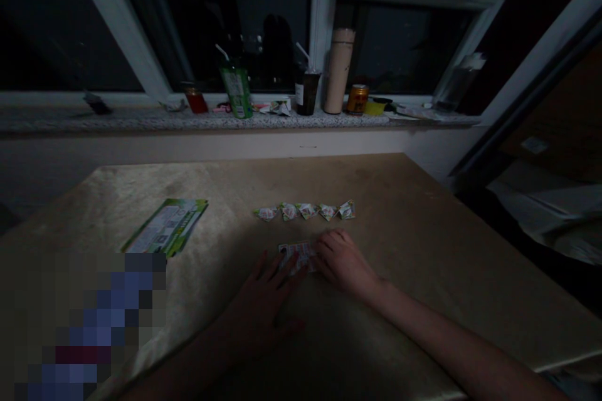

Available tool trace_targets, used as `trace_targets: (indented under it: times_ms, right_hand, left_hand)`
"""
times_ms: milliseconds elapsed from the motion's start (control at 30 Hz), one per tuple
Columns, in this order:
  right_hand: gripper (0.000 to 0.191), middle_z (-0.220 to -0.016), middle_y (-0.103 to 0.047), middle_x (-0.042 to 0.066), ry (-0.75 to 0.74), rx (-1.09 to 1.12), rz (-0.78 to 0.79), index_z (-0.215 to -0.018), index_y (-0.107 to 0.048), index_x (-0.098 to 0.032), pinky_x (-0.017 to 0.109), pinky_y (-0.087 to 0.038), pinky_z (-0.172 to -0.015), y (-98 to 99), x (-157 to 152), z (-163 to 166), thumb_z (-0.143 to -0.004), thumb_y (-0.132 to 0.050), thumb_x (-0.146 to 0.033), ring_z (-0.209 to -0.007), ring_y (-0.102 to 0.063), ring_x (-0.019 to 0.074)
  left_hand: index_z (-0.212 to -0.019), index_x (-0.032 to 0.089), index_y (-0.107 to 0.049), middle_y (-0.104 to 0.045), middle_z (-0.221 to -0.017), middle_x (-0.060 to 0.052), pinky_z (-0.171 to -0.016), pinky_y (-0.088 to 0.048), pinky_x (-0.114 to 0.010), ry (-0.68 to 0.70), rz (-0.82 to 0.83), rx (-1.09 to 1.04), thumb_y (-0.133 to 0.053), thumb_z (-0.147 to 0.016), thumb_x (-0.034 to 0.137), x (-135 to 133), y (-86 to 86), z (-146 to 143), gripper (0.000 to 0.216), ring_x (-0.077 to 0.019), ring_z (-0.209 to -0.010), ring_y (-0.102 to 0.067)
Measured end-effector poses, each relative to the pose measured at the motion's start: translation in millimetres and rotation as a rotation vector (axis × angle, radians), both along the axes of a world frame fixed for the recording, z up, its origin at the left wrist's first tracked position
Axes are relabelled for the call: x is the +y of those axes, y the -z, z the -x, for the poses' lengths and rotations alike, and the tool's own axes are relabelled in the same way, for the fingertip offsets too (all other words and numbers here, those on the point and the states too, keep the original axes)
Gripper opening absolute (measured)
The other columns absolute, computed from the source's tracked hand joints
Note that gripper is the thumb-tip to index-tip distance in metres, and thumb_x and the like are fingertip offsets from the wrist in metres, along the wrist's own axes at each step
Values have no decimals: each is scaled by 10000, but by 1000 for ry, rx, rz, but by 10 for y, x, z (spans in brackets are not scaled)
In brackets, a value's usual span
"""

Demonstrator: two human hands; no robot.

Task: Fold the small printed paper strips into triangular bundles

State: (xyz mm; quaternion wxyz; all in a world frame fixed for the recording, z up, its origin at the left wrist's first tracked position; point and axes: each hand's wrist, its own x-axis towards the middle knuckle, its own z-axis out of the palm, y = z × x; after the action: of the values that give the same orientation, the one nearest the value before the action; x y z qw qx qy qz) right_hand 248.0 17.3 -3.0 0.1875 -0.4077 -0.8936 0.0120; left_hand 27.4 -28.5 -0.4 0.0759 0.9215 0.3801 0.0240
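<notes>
A small flat printed packet [294,249] lies on the table between my hands. My left hand [263,301] has its fingers spread, their tips over the packet's left and front part. My right hand [345,263] is curled at the packet's right end; its fingers are closed there, and the thumb is mostly hidden. Beyond them, several small twisted, roughly triangular wrapped pieces [308,210] with similar print and green edges form a row. Farther left is a flat green and white printed pouch [167,225].
The table [404,219] has a brownish cover. On the window sill [282,123] stand a green pouch with a straw [237,91], a dark cup with a straw [308,91], a tall pale bottle [338,72] and an orange can [358,100]. A blurred-out patch covers the lower left.
</notes>
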Motion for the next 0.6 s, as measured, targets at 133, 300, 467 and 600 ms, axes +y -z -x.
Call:
trace_targets:
  times_ms: [133, 300, 467, 600]
  right_hand:
    - [370, -1322, -531, 91, -202, 58, 145, -1287, -485, -155, 344, -282, -1093, 9, -96, -108, -940, -444, -276, -1238, -448, 180]
    - [543, -1459, -369, 120, -254, -50, 223, -1404, -359, -136, 423, -168, -1152, 111, -92, -166, -923, -464, -364, -1383, -253, 220]
    - [636, -1499, -269, 145, -291, -88, 237, -1455, -249, -173, 513, -83, -1141, 65, 8, -177, -915, -468, -429, -1403, -186, 240]
    - [603, -1495, -282, 142, -313, -107, 224, -1422, -336, -213, 556, -53, -1122, 18, 59, -195, -894, -500, -454, -1403, -182, 261]
  left_hand:
    - [-1488, 234, -129, -165, -1539, -78, -1110, -74, -556, 13, -16, -3, -434, -888, 575, 38, 16, -1, 755, -309, -1400, -133]
    - [-1463, 169, -246, -221, -1522, -116, -1123, -46, -518, 10, -24, 38, -377, -896, 609, 161, 23, -15, 729, -297, -1402, -132]
    - [-1464, 140, -225, -162, -1535, -123, -1126, -22, -498, 10, -73, 47, -366, -916, 570, 251, 22, 48, 711, -273, -1412, -75]
    - [-1467, 118, -198, -168, -1534, -124, -1138, -55, -450, 15, -47, 37, -370, -916, 558, 223, 34, 129, 726, -247, -1409, -123]
